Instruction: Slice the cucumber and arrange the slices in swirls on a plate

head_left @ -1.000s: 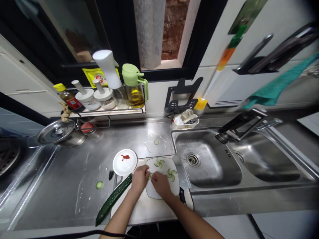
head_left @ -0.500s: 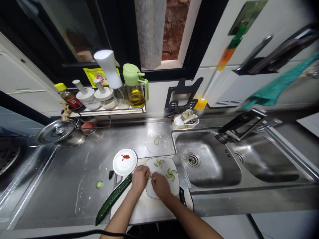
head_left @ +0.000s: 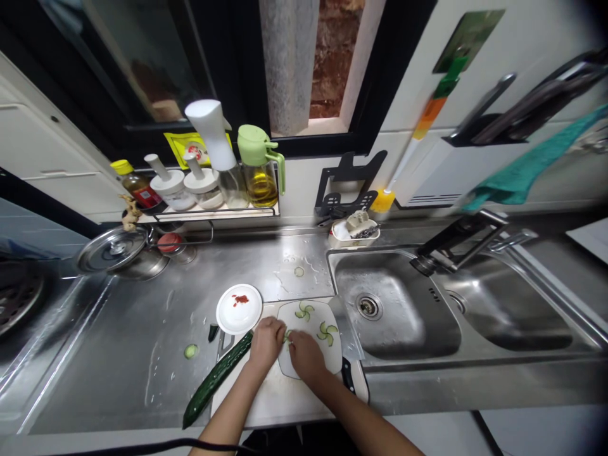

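My left hand [head_left: 268, 343] and my right hand [head_left: 306, 358] meet over the left side of a white square plate [head_left: 314, 322], fingers pinched at small cucumber slices [head_left: 287, 336] between them. The fingertips partly hide these slices. Elsewhere on the plate, thin green-edged slices form two pinwheels, one near the back [head_left: 304, 311] and one at the right [head_left: 327, 333]. The plate rests on a white cutting board [head_left: 275, 402]. Left of my left hand lies a long cucumber [head_left: 216, 382], partly over the board's edge. A knife with a black handle [head_left: 348, 375] lies right of the plate.
A round white plate [head_left: 247, 320] with red bits stands behind the cucumber. A cucumber end [head_left: 213, 332] and slices [head_left: 190, 351] lie on the steel counter. To the right is a double sink [head_left: 399, 304]; bottles and jars line a rack [head_left: 218, 214] at the back.
The view has shifted very slightly. Both hands stay in nearly the same place over the plate, fingers still at the slices. The two pinwheels look the same.
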The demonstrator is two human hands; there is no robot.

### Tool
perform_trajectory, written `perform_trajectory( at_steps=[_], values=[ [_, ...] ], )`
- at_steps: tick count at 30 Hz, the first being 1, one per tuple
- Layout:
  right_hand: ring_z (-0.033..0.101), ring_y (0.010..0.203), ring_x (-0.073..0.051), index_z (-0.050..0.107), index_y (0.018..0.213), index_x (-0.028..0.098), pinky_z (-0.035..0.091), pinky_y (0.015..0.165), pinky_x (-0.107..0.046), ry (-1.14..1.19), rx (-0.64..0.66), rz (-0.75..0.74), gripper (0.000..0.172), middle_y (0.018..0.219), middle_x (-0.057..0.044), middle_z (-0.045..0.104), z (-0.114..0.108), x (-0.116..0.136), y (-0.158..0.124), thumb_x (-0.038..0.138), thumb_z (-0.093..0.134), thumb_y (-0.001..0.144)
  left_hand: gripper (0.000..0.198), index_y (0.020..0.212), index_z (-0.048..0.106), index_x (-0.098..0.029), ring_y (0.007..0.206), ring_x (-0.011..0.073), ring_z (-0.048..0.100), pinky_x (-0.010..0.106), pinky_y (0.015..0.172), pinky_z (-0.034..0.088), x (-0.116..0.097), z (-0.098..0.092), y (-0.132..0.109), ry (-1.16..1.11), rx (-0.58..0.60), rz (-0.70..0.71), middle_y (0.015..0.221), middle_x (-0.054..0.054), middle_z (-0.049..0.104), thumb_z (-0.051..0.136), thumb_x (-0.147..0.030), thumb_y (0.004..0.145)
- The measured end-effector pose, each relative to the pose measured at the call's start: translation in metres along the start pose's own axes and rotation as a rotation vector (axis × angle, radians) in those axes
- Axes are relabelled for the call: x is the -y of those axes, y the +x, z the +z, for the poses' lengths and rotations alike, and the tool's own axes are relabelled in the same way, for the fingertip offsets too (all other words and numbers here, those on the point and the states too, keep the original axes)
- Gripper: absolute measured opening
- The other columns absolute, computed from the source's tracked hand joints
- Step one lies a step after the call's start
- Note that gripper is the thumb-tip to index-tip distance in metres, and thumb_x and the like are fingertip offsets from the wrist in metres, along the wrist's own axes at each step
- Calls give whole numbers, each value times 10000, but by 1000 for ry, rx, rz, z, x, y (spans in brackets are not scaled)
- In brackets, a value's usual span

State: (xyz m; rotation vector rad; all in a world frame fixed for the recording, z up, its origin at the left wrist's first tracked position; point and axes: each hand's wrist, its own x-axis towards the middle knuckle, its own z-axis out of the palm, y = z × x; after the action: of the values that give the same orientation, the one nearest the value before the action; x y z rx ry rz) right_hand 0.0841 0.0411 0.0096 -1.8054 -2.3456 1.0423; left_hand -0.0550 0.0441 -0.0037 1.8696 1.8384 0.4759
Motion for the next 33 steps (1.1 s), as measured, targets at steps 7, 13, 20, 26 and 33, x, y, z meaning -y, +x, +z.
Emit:
perform_trajectory(
  at_steps=[7,13,20,26,33],
  values=[
    [546,1001,-211,636,1000,168,358,874,-279,11,-4,-33,275,1042,-94,646,-6,-7,-9,158,396,864,284,993,682,-182,883,191,618,306,837,444,34,-24,-3,-28,-106,-216,926,81,696,448,-279,864],
    [539,974,-213,641,951,154,365,865,-281,28,-7,-41,228,997,-97,640,-3,-18,-19,148,437,849,308,1040,685,-195,879,220,637,290,776,439,78,-56,7,233,-143,-579,956,108,698,470,-318,857],
    [532,920,-203,630,920,171,371,817,-276,28,-23,-54,195,959,-80,625,0,-27,-25,146,449,853,331,1030,708,-197,910,224,639,292,805,438,87,-59,20,312,-138,-585,986,122,701,443,-311,869],
    [527,910,-199,618,905,173,367,804,-272,24,-17,-62,180,960,-76,620,-5,-27,-28,138,450,853,334,1031,712,-192,914,218,643,283,804,444,87,-58,23,331,-126,-557,981,119,707,446,-299,858],
    [525,925,-195,620,923,173,362,828,-272,22,1,-57,186,960,-73,619,-8,-28,-27,134,452,852,325,1006,720,-190,901,213,646,280,812,445,87,-60,24,327,-130,-534,974,116,711,457,-298,850]
  ],
)
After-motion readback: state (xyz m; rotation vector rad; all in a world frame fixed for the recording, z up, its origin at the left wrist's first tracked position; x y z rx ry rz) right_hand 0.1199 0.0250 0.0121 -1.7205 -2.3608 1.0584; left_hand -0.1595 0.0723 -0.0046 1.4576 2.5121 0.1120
